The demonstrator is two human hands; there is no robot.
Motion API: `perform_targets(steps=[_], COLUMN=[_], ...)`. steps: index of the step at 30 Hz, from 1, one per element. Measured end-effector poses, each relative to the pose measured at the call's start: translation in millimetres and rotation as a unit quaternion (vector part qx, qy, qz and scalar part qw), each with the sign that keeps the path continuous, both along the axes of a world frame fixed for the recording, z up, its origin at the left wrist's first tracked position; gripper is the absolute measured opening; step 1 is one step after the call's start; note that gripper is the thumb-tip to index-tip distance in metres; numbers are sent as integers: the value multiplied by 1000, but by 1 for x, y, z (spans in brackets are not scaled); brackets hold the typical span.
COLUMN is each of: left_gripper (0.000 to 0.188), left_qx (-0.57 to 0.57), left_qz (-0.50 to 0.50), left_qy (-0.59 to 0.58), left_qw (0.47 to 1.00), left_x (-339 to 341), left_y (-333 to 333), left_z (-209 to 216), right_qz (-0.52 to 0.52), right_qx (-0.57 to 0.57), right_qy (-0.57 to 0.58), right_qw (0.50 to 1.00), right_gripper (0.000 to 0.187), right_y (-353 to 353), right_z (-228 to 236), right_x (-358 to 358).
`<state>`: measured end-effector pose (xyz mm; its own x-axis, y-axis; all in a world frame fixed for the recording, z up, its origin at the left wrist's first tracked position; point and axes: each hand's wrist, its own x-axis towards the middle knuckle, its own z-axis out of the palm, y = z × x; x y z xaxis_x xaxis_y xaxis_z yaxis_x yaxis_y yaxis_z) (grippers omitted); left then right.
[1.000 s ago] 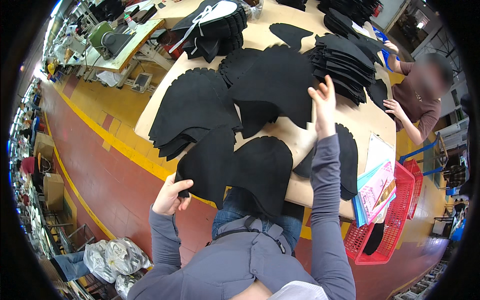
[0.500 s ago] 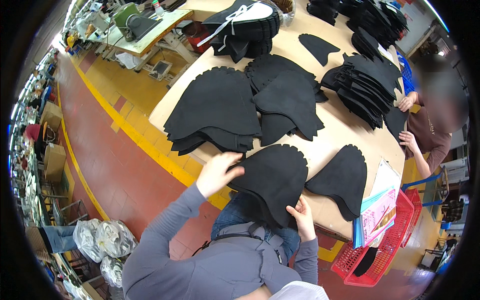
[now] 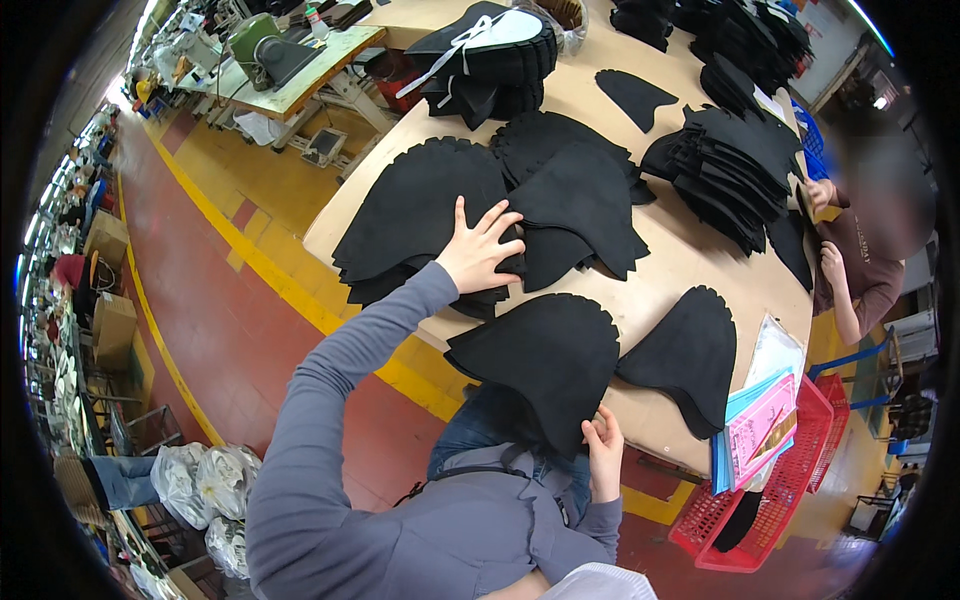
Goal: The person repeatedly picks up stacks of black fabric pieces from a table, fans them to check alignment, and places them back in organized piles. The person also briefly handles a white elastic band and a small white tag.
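With fingers spread, my left hand [image 3: 482,250] lies on the right edge of a pile of black scallop-edged cut pieces [image 3: 415,205]. My right hand [image 3: 604,450] pinches the lower right edge of a black cut piece [image 3: 545,350] at the table's near edge, partly over my lap. Whether that is one piece or several layers, I cannot tell. Right of it lies another black piece [image 3: 685,360], its scalloped edge pointing away. More overlapping black pieces [image 3: 585,205] rest just right of the pile under my left hand.
A tied black stack [image 3: 490,60] and a fanned stack [image 3: 725,170] sit farther back on the table [image 3: 690,275]. At the right, papers [image 3: 760,425] overhang a red basket [image 3: 775,520]. A co-worker [image 3: 870,240] handles a black piece there. A sewing machine [image 3: 265,55] stands back left.
My left hand has left the near black piece and moved forward onto the pile behind it. My right hand stays at the near piece's edge. The co-worker's hands have shifted slightly.
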<state>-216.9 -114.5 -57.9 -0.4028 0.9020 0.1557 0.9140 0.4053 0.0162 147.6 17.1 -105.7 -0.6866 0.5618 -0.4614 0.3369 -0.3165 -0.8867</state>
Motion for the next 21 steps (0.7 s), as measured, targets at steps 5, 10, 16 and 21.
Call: perform_targets(steps=[5, 10, 16, 21], left_gripper=[16, 9, 12, 46], left_qx=[321, 566, 525, 190], left_qz=[34, 141, 48, -168], left_qy=[-177, -378, -474, -543], left_qw=[930, 719, 706, 801], left_x=[4, 9, 72, 155], left_y=[-13, -29, -50, -46], left_z=[-9, 29, 79, 60], right_qz=[-40, -43, -38, 25], right_qx=[3, 104, 93, -285], right_qy=[12, 21, 138, 125], right_qw=[999, 993, 985, 950], right_gripper=[40, 36, 46, 70], right_y=[-5, -5, -1, 4], right_z=[2, -2, 12, 13], right_x=[0, -2, -6, -27])
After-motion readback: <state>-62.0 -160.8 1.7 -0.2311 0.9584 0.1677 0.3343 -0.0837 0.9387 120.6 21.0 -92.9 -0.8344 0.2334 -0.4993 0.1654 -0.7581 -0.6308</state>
